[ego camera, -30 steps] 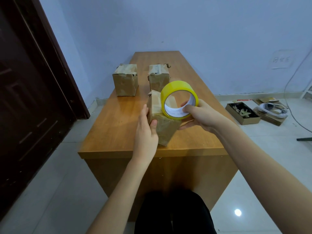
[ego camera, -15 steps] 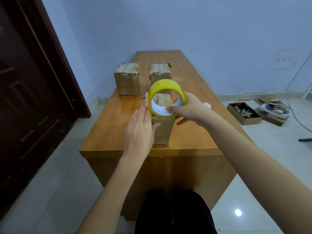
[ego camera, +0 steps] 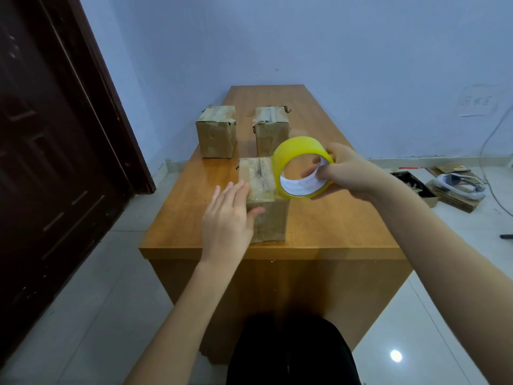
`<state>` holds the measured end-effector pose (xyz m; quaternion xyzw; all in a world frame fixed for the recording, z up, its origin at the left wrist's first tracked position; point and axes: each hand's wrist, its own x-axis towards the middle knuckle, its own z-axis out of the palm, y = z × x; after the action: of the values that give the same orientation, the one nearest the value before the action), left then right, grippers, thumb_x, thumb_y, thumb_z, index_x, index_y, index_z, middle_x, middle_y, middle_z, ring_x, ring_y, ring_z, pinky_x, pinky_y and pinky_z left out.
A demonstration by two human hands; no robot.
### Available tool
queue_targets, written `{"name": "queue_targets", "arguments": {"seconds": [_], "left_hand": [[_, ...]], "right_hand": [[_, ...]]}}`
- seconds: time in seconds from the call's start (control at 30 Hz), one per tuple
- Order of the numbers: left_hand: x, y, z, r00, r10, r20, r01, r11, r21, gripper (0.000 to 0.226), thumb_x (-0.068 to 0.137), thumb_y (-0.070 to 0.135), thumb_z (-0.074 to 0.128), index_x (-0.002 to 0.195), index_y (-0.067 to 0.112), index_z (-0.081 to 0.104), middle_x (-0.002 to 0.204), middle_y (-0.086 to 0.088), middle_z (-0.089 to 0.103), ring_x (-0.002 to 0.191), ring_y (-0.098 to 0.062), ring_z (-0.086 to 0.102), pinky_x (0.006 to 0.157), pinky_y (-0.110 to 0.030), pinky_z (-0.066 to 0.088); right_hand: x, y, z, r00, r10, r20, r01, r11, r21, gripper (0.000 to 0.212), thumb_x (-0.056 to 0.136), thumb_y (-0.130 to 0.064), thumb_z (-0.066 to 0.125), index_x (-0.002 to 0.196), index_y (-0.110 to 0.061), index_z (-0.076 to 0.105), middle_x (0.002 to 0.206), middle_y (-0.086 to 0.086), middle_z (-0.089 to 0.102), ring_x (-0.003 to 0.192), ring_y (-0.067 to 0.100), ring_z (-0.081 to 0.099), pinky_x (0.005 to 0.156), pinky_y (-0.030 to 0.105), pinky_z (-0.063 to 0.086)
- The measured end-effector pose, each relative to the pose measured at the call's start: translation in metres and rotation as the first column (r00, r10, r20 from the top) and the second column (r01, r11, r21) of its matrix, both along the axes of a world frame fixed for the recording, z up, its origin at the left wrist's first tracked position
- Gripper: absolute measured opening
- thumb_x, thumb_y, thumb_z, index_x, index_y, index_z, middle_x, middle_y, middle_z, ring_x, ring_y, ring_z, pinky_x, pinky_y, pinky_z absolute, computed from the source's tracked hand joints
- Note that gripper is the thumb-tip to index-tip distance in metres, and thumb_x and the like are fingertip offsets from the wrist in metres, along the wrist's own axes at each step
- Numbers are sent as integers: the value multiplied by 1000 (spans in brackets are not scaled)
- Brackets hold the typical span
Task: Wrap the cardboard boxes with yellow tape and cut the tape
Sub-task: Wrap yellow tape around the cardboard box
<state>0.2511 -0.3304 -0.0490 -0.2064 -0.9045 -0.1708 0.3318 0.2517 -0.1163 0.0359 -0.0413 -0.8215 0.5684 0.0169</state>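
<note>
Three cardboard boxes on table: near box by near edge, far-left box, far-right box. One yellow tape roll. Your right hand grasps roll over near box's right top edge; fingers inside core partly hidden. Your left hand, fingers straight, presses near box's left side. Since earlier frame: roll shifted right, box top uncovered.

Room surroundings
A dark door is seen left; a tray of scraps is set on the tiled floor right.
</note>
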Motion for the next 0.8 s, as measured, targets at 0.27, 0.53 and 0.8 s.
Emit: {"name": "queue_targets", "arguments": {"seconds": [0.27,0.53,0.8], "left_hand": [[2,8,17,995,72,69,-67,995,-78,53,84,41,65,121,3,61,126,-10,61,123,-26,52,111,-34,23],[-10,23,24,995,-50,86,67,977,-203,81,87,58,52,144,6,28,153,-9,26,139,-21,28,113,-30,21],[-12,18,16,994,-74,83,96,949,-301,75,85,51,59,141,4,39,144,-10,45,136,-22,39,111,-31,24]], "right_hand": [[7,9,-22,998,-58,15,59,997,-47,18,90,-3,58,107,-3,54,103,14,60,88,29,66,66,42,61],[7,-18,-38,985,-163,57,172,886,-431,8,92,0,57,96,-6,53,99,14,57,76,26,67,58,37,61],[5,0,-25,999,-31,31,35,991,-126,14,93,2,50,103,-7,45,97,19,59,67,29,71,53,31,58]]}}
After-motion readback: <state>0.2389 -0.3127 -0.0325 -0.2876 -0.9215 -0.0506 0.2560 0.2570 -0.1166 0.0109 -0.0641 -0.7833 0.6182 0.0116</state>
